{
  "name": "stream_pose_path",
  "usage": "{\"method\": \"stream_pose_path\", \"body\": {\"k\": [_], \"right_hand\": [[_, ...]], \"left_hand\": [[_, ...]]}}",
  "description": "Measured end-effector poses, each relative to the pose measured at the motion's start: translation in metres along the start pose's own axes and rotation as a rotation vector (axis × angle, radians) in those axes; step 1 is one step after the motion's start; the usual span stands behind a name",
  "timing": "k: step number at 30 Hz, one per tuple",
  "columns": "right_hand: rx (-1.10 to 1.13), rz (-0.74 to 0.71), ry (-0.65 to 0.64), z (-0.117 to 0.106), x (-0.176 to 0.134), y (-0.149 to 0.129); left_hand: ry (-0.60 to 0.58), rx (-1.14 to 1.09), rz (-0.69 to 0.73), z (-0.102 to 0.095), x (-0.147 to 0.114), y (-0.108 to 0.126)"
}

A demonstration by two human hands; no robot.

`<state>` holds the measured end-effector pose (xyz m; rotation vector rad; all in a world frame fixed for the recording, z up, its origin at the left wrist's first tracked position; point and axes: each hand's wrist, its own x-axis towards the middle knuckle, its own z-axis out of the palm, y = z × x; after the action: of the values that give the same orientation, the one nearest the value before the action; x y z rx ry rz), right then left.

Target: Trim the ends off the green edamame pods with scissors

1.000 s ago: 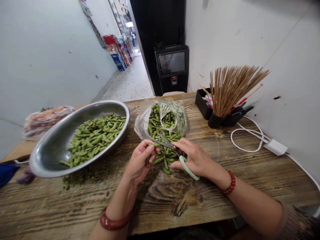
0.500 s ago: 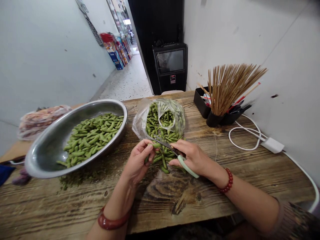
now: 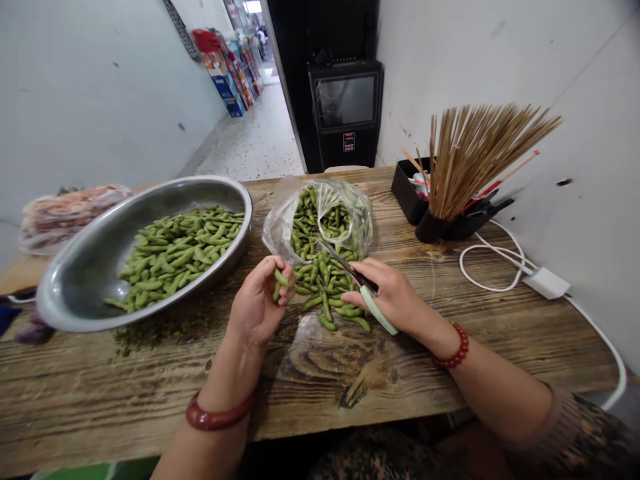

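Observation:
Green edamame pods (image 3: 281,277) are curled in the fingers of my left hand (image 3: 263,297), between the metal basin and the loose pods. My right hand (image 3: 387,293) grips scissors (image 3: 373,308) with pale green handles; the dark blades point up and left over the pods. A clear plastic bag (image 3: 280,223) full of edamame lies open, with loose edamame pods (image 3: 326,308) spilling from its mouth onto the table. To the left, a tilted metal basin (image 3: 85,283) holds a heap of edamame (image 3: 183,257).
Trimmed green scraps (image 3: 150,333) lie below the basin. At the right stand a black holder (image 3: 411,197) and a bundle of thin sticks (image 3: 480,163), near a white adapter with cable (image 3: 547,283). A bagged pinkish item (image 3: 70,213) sits behind the basin on the wooden table (image 3: 425,373).
My left hand has drawn away leftward from the scissor blades, keeping its pods. The scissors stay in my right hand over the loose pods. The camera view has tipped downward slightly.

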<state>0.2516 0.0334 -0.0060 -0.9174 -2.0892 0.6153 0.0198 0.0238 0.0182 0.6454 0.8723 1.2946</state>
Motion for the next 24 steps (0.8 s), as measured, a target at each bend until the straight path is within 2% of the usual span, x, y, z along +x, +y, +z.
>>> {"method": "stream_pose_path", "body": {"k": [3, 5, 8, 12, 15, 19, 22, 24], "right_hand": [[-0.002, -0.003, -0.007, 0.000, 0.000, -0.001], [-0.004, -0.003, -0.014, -0.001, 0.000, -0.002], [-0.012, 0.003, -0.017, -0.002, 0.000, -0.002], [-0.003, -0.005, -0.006, -0.002, 0.000, -0.002], [0.004, -0.005, -0.006, -0.002, 0.000, -0.001], [-0.003, 0.011, -0.021, -0.001, 0.000, -0.001], [-0.001, 0.018, -0.023, 0.000, 0.000, 0.000], [0.000, 0.020, -0.015, 0.000, 0.000, 0.000]], "left_hand": [[-0.027, 0.002, -0.095, 0.002, 0.000, -0.003], [-0.024, 0.130, -0.102, 0.004, -0.001, -0.006], [-0.050, 0.520, -0.037, 0.007, -0.004, -0.008], [-0.145, 1.092, 0.160, 0.003, -0.003, -0.015], [-0.183, 1.313, 0.222, -0.004, -0.001, -0.024], [-0.198, 1.366, 0.256, -0.005, -0.001, -0.033], [-0.218, 1.274, 0.196, 0.002, -0.002, -0.030], [-0.190, 1.156, 0.153, 0.007, -0.003, -0.025]]}}
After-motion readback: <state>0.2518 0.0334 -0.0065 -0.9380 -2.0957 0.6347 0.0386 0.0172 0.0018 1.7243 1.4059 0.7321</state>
